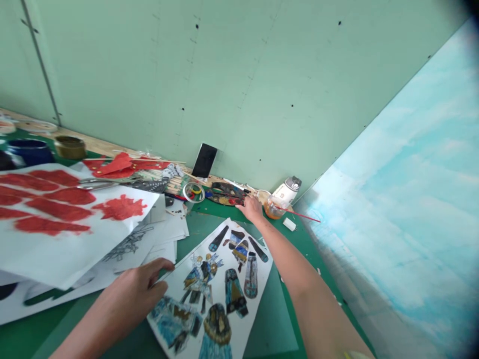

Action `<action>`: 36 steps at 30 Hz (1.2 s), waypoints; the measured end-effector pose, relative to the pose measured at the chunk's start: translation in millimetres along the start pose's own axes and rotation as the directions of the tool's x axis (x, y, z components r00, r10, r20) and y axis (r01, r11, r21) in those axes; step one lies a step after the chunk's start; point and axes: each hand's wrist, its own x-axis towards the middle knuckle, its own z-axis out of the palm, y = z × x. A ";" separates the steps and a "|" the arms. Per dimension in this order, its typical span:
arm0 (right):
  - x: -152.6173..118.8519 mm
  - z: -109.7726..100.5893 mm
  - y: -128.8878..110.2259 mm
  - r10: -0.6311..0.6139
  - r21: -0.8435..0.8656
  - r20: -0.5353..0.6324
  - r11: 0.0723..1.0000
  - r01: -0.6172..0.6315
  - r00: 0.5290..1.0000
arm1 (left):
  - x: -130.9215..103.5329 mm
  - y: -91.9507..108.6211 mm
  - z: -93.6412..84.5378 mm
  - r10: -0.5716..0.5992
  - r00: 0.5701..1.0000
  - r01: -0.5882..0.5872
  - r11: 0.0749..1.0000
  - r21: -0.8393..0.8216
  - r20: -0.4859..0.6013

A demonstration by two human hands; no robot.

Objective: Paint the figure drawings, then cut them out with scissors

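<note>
My left hand (147, 286) is at the left edge of a white sheet (220, 244) with painted cut-out shapes in blue, brown and black. Its index finger touches the sheet's edge, with the thumb apart from it. My right hand (252, 208) reaches beyond the sheet to a paint-covered palette (226, 192). Its fingers are bent at the palette's right end; what they hold, if anything, is hidden. Just right of that hand stands a cup of orange-brown liquid (273, 210), and a red-handled paintbrush (299, 214) sticks out of it.
Red-painted paper (67, 239) covers drawings on the left, with scissors (108, 182) behind. A tape roll (193, 192), a phone (204, 160) leaning on the wall, paint jars (70, 147), a white bottle (286, 192) and a small white block (289, 224) stand around the green mat.
</note>
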 end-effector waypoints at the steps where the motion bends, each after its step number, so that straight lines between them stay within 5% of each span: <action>1: -1.8 -0.5 1.5 0.005 0.016 -0.008 1.000 -0.005 1.000 | 0.6 1.0 -1.4 0.004 1.000 -0.004 1.000 -0.001 0.026; 6: -35.0 -10.6 21.1 0.028 0.129 -0.091 0.991 -0.016 0.995 | 4.7 4.8 -6.9 0.000 0.999 -0.001 1.000 0.018 0.048; 12: -120.8 -24.8 46.2 0.148 0.324 -0.244 0.944 -0.064 0.958 | 5.8 15.0 -9.3 0.020 0.999 -0.019 0.999 0.041 -0.028; 17: -195.5 -26.4 36.1 0.282 0.512 -0.312 0.854 -0.089 0.907 | 5.8 32.8 -16.3 0.005 0.998 -0.002 0.999 0.049 -0.066; 22: -247.2 -16.4 13.3 0.363 0.659 -0.250 0.743 -0.117 0.898 | 4.9 40.3 -16.9 0.043 0.984 -0.051 0.998 -0.043 -0.171; 29: -277.2 -9.0 -3.2 0.415 0.737 -0.125 0.647 -0.196 0.901 | 1.2 42.1 -10.1 0.066 0.964 -0.119 0.973 -0.196 -0.259; 36: -270.6 -13.1 -0.9 0.428 0.646 -0.106 0.715 -0.265 0.898 | -3.3 39.7 -17.8 -0.064 0.929 -0.136 0.856 -0.499 -0.364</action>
